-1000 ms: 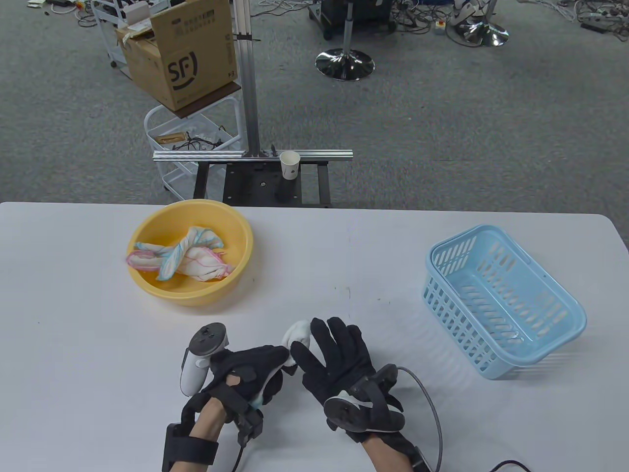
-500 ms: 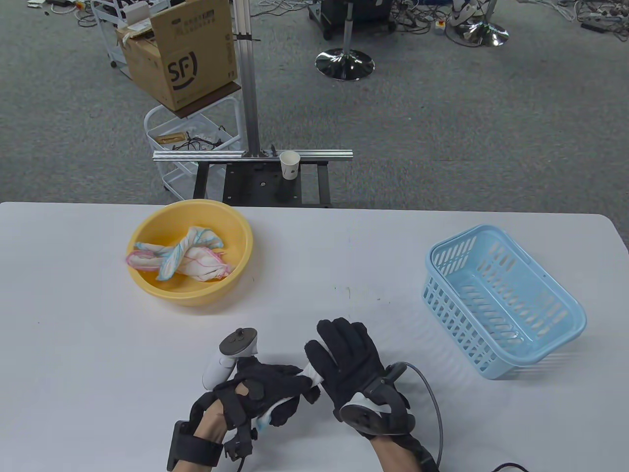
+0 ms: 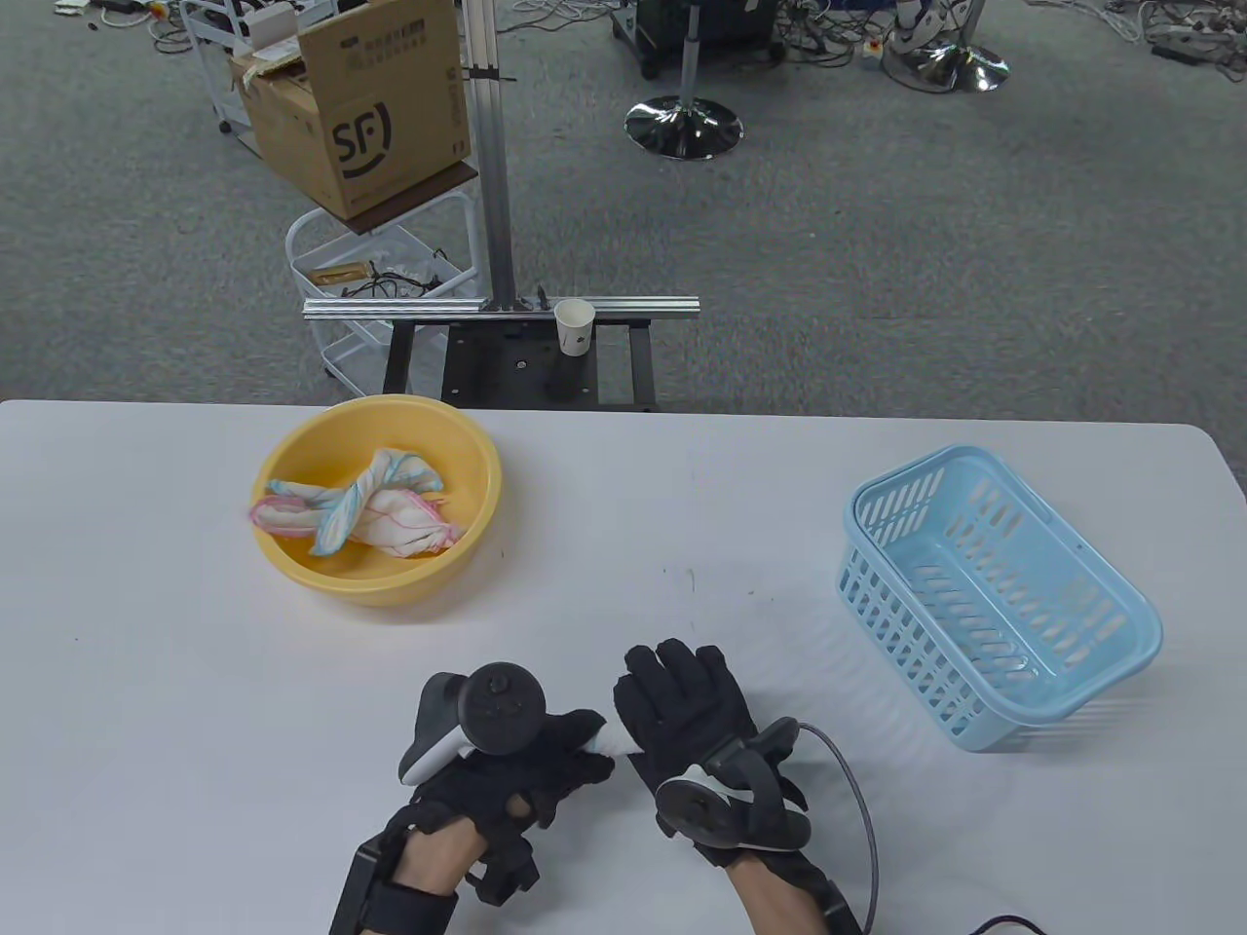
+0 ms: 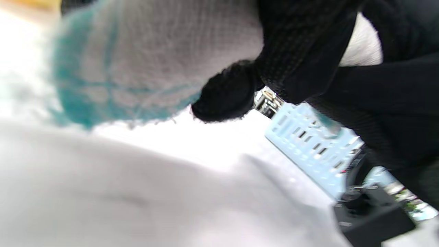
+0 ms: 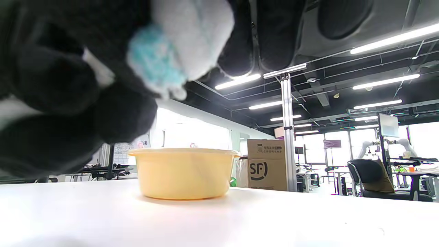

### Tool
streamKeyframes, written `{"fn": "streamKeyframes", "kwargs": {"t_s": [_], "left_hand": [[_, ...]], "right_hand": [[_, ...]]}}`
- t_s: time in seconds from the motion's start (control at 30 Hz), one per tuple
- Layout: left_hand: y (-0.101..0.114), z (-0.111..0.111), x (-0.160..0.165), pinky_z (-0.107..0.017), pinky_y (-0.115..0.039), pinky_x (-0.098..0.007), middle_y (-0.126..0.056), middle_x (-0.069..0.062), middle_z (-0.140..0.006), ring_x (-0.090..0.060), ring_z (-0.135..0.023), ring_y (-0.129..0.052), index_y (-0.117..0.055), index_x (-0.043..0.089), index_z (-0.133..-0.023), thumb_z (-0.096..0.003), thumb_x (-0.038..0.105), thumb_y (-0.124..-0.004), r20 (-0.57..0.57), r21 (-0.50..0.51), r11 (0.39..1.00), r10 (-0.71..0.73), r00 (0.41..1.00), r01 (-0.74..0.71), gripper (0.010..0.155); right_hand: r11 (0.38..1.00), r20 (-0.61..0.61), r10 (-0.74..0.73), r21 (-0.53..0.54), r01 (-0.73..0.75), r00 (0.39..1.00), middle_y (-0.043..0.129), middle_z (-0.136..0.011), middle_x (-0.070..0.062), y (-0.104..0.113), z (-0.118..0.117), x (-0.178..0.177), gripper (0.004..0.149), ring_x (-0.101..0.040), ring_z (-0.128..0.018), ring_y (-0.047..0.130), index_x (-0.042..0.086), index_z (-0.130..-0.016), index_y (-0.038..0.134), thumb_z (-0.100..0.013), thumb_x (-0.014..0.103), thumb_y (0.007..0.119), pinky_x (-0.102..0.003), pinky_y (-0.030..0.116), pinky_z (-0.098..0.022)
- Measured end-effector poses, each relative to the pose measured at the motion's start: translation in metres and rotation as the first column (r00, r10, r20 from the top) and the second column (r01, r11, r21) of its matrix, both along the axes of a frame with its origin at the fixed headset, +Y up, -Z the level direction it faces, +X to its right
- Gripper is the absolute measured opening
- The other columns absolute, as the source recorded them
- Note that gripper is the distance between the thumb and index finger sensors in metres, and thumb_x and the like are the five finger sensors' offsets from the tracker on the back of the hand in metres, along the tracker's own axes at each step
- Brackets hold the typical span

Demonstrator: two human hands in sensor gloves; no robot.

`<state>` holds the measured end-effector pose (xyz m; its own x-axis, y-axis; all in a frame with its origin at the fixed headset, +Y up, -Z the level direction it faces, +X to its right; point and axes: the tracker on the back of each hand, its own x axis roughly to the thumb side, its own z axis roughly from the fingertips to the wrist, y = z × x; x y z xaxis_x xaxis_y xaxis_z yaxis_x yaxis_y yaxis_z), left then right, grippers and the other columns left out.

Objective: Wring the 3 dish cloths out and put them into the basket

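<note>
**Cloth gripped between both hands**

While the counter (image 3: 146, 633) carries bowl and basket, a white, teal-edged dish cloth (image 4: 144, 58) is gripped above its near edge: one end is enclosed by the curled left hand (image 3: 526, 769), the other by the curled right hand (image 3: 687, 711). Two more cloths (image 3: 360, 502) are left in the yellow bowl (image 3: 292, 570). The blue basket (image 3: 1140, 633) is set to the right, well apart.

Black gloved fingers (image 5: 51, 79) curl around a white and teal cloth (image 5: 181, 41) at the top. Below, a yellow bowl (image 5: 183, 173) stands on the white table (image 5: 274, 219), a cardboard box (image 5: 267, 169) behind it.
</note>
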<state>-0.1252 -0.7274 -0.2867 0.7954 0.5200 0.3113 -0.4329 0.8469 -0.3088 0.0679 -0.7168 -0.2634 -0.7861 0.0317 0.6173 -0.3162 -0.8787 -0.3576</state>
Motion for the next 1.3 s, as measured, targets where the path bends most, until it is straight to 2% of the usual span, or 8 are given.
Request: {"fn": "streamKeyframes", "kwargs": {"t_s": [0.13,0.3,0.47,0.6,0.83,0.97,1.17,1.3], "left_hand": [[0.005,0.004,0.002,-0.044,-0.084,-0.049,-0.108,0.004,-0.058,-0.025,-0.038,-0.107,-0.092,0.02,-0.086,-0.0351,0.039,-0.098,-0.065,0.191,0.972,-0.123,0.99,0.134,0.054],[0.006,0.006,0.003,-0.045,-0.084,-0.048,-0.107,0.006,-0.058,-0.024,-0.039,-0.106,-0.092,0.024,-0.085,-0.034,0.04,-0.097,-0.111,0.311,0.929,-0.175,0.978,0.201,0.054],[0.007,0.007,0.006,-0.044,-0.084,-0.047,-0.107,0.007,-0.056,-0.023,-0.037,-0.105,-0.093,0.023,-0.083,-0.0333,0.041,-0.097,-0.123,0.369,0.901,-0.196,0.973,0.228,0.052],[0.009,0.01,0.008,-0.044,-0.084,-0.047,-0.107,0.007,-0.055,-0.022,-0.036,-0.105,-0.094,0.024,-0.082,-0.033,0.04,-0.097,-0.121,0.42,0.876,-0.206,0.971,0.238,0.052],[0.011,0.013,0.013,-0.044,-0.084,-0.047,-0.107,0.007,-0.055,-0.022,-0.036,-0.105,-0.094,0.024,-0.082,-0.0327,0.04,-0.097,-0.113,0.464,0.842,-0.253,0.961,0.276,0.052],[0.011,0.015,0.014,-0.044,-0.085,-0.046,-0.107,0.007,-0.055,-0.022,-0.036,-0.105,-0.094,0.025,-0.082,-0.0323,0.041,-0.097,-0.103,0.489,0.829,-0.256,0.961,0.273,0.052],[0.015,0.017,0.012,-0.044,-0.085,-0.046,-0.108,0.008,-0.055,-0.021,-0.036,-0.106,-0.094,0.026,-0.082,-0.0317,0.041,-0.097,-0.104,0.521,0.812,-0.245,0.964,0.263,0.052],[0.016,0.018,0.011,-0.044,-0.086,-0.046,-0.109,0.008,-0.055,-0.021,-0.036,-0.107,-0.095,0.026,-0.081,-0.0311,0.041,-0.097,-0.107,0.531,0.81,-0.229,0.968,0.25,0.053]], "right_hand": [[0.998,0.023,-0.046,-0.053,0.047,0.999,0.08,-0.097,-0.012,-0.001,-0.002,-0.002,0.055,-0.044,-0.089,0.08,0.009,-0.088,0.078,-0.046,0.042,0.094,-0.065,0.063,-0.066],[0.975,0.063,-0.135,-0.168,0.144,0.989,0.094,-0.082,-0.015,-0.005,-0.006,-0.002,0.054,-0.042,-0.075,0.094,0.009,-0.086,0.081,-0.046,0.042,0.094,-0.061,0.072,-0.061],[0.877,0.112,-0.273,-0.38,0.295,0.956,0.102,-0.068,-0.013,-0.015,-0.015,0.004,0.053,-0.038,-0.062,0.102,0.006,-0.084,0.082,-0.046,0.041,0.093,-0.059,0.078,-0.054],[0.793,0.143,-0.34,-0.487,0.365,0.93,0.105,-0.06,-0.012,-0.019,-0.019,0.008,0.052,-0.035,-0.054,0.106,0.004,-0.081,0.085,-0.046,0.042,0.093,-0.057,0.082,-0.049],[0.592,0.213,-0.438,-0.663,0.458,0.873,0.11,-0.049,-0.01,-0.032,-0.026,0.015,0.052,-0.033,-0.042,0.111,0.001,-0.074,0.09,-0.045,0.043,0.094,-0.055,0.087,-0.042],[0.418,0.262,-0.497,-0.763,0.493,0.827,0.11,-0.047,-0.009,-0.043,-0.028,0.018,0.052,-0.032,-0.041,0.111,0.0,-0.073,0.09,-0.046,0.044,0.094,-0.055,0.087,-0.041],[0.19,0.333,-0.585,-0.83,0.524,0.739,0.11,-0.047,-0.01,-0.056,-0.028,0.016,0.052,-0.032,-0.042,0.111,-0.001,-0.073,0.09,-0.046,0.043,0.093,-0.055,0.087,-0.041],[0.09,0.36,-0.623,-0.849,0.521,0.695,0.11,-0.047,-0.009,-0.063,-0.029,0.015,0.051,-0.032,-0.042,0.111,-0.001,-0.073,0.09,-0.047,0.043,0.092,-0.055,0.087,-0.042]]}}
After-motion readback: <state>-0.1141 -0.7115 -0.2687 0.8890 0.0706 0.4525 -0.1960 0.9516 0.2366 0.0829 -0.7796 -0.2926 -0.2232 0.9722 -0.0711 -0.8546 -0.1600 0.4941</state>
